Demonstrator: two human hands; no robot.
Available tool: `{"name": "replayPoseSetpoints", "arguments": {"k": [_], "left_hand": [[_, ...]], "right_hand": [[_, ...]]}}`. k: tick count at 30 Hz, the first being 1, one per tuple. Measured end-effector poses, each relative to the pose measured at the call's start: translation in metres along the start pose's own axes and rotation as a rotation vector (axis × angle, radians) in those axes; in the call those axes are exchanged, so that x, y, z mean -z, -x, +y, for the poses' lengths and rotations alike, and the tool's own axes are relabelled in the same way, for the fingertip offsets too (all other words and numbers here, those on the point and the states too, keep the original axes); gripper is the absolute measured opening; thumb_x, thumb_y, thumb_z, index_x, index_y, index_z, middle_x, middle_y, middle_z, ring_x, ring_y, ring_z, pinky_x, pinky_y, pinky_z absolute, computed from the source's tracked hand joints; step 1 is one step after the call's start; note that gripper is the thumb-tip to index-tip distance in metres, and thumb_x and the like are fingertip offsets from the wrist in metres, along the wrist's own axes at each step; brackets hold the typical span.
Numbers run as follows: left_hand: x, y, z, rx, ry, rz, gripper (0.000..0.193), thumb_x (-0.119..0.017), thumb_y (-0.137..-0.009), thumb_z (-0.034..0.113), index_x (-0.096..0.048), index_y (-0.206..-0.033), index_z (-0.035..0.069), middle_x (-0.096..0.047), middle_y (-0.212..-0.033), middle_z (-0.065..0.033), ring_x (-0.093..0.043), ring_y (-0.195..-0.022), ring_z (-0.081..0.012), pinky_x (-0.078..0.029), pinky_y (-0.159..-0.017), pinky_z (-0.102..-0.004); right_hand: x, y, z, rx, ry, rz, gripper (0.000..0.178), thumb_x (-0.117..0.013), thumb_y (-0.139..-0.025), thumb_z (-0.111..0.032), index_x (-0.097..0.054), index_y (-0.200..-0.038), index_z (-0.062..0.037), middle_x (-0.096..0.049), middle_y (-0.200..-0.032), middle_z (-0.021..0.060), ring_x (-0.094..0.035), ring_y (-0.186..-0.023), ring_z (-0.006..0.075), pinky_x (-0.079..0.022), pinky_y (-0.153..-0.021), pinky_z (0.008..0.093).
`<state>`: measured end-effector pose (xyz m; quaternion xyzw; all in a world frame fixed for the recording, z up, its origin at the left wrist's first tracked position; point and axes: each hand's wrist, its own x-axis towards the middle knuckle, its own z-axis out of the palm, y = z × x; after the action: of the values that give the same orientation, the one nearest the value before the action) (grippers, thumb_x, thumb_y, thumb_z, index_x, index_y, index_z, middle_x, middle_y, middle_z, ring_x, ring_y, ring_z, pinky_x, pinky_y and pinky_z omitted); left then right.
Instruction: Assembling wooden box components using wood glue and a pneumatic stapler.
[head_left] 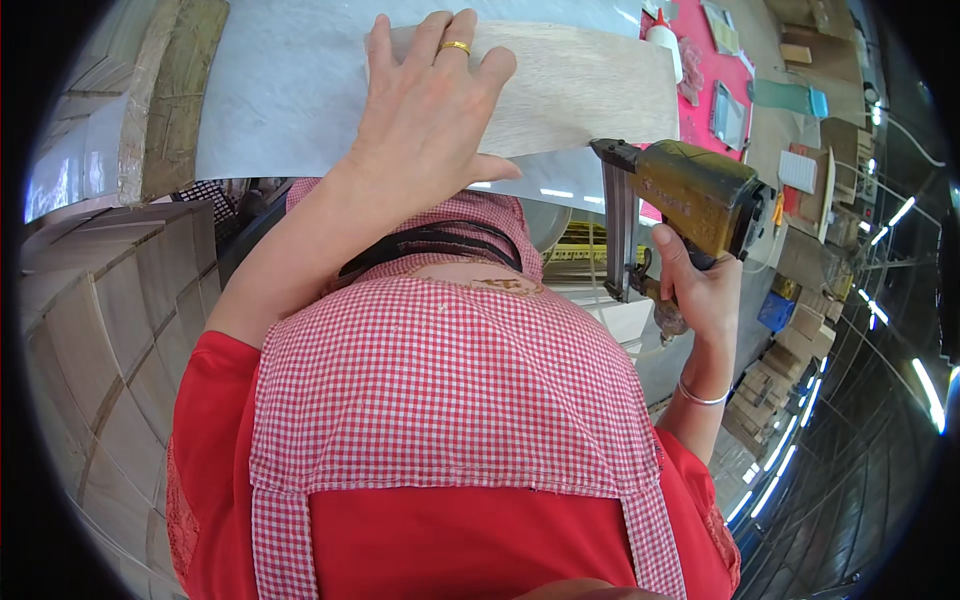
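Observation:
A pale wooden board (590,85) lies on the light blue-grey table top (285,90). My left hand (430,110), with a gold ring on one finger, rests spread over the board's left end. In my right hand (700,285) is a yellow and black nail gun (690,190), my fingers wrapped round its handle. Its dark nose meets or hovers just by the board's near edge towards the right; whether they touch I cannot tell. The gun's straight magazine (620,230) points down towards my body, past the table's near edge.
A white bottle with a red tip (663,45) stands beyond the board's right end, beside a pink surface (698,25). A teal bottle (790,97) lies farther right. A wooden block (172,100) borders the table's left side, with stacked boards (120,300) below it.

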<state>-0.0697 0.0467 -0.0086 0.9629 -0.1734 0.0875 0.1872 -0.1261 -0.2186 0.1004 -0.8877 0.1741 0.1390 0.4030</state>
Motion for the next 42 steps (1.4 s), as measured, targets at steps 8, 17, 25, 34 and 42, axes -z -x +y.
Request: {"name": "replayPoseSetpoints", "arguments": {"k": [8, 17, 25, 34, 42], "left_hand": [[-0.008, 0.053, -0.068, -0.062, 0.498, 0.191, 0.126, -0.092, -0.048, 0.048, -0.030, -0.151, 0.010, -0.027, -0.156, -0.0218, -0.027, -0.144, -0.0397, -0.027, -0.117, -0.0497], [-0.056, 0.067, -0.080, 0.011, 0.668, 0.259, 0.129, -0.095, -0.051, 0.028, -0.019, -0.155, 0.011, -0.029, -0.155, -0.0190, -0.031, -0.143, -0.0364, -0.028, -0.118, -0.0456], [-0.059, 0.066, -0.079, 0.001, 0.586, 0.337, 0.123, -0.091, -0.053, 0.033, -0.023, -0.154, 0.013, -0.039, -0.145, -0.0175, -0.043, -0.131, -0.0360, -0.034, -0.112, -0.0459], [-0.061, 0.065, -0.079, -0.012, 0.589, 0.358, 0.125, -0.091, -0.052, 0.034, -0.023, -0.154, 0.010, -0.041, -0.143, -0.0174, -0.044, -0.129, -0.0364, -0.035, -0.111, -0.0460], [-0.060, 0.069, -0.076, 0.090, 0.619, 0.326, 0.135, -0.094, -0.048, 0.035, -0.016, -0.154, 0.004, -0.038, -0.148, -0.0219, -0.039, -0.137, -0.0367, -0.029, -0.118, -0.0475]], "right_hand": [[-0.006, 0.021, -0.011, 0.160, 0.008, 0.053, 0.028, -0.074, -0.091, -0.019, -0.065, -0.108, 0.0017, -0.061, -0.073, 0.0003, -0.047, -0.048, 0.0043, -0.034, -0.042, 0.0199], [-0.058, 0.033, -0.027, 0.361, 0.216, -0.252, 0.037, -0.079, -0.086, -0.017, -0.064, -0.115, 0.0014, -0.066, -0.089, 0.0044, -0.056, -0.067, 0.0090, -0.043, -0.058, 0.0242], [-0.079, 0.040, -0.045, 0.345, 0.230, -0.254, 0.036, -0.084, -0.078, -0.010, -0.067, -0.107, 0.0026, -0.071, -0.104, 0.0114, -0.068, -0.090, 0.0189, -0.054, -0.079, 0.0315], [-0.086, 0.053, -0.048, 0.307, 0.322, -0.182, 0.037, -0.084, -0.079, -0.012, -0.067, -0.108, 0.0028, -0.071, -0.105, 0.0116, -0.068, -0.091, 0.0191, -0.054, -0.080, 0.0314], [-0.080, 0.030, -0.065, 0.428, 0.325, -0.219, 0.036, -0.080, -0.085, -0.019, -0.066, -0.111, 0.0013, -0.069, -0.092, 0.0056, -0.061, -0.072, 0.0110, -0.048, -0.062, 0.0244]]}}
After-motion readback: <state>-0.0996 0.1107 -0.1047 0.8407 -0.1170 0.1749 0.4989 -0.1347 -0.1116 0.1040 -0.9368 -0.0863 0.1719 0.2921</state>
